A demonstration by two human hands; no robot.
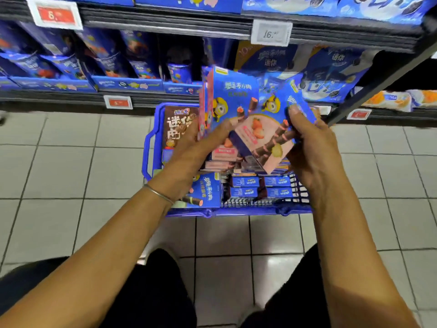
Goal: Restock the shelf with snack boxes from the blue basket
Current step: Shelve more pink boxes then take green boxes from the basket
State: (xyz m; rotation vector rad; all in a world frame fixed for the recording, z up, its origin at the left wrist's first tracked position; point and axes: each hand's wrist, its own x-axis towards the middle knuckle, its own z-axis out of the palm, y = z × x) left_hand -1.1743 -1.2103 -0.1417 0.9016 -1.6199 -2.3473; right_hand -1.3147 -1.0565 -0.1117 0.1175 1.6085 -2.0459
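Dark trousers (151, 292), then pale floor tiles (71, 174); left hand (189, 150) and right hand (314, 147) clutch snack boxes (236, 95) over blue basket (236, 212).

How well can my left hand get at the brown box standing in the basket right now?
Probably not yet. The left hand is right beside the brown box with nothing between them, but its fingers grip the strawberry boxes, so it would need to free itself first.

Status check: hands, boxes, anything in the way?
Left hand grips upright boxes. Right hand grips tilted box. Both above blue basket. No obstruction seen.
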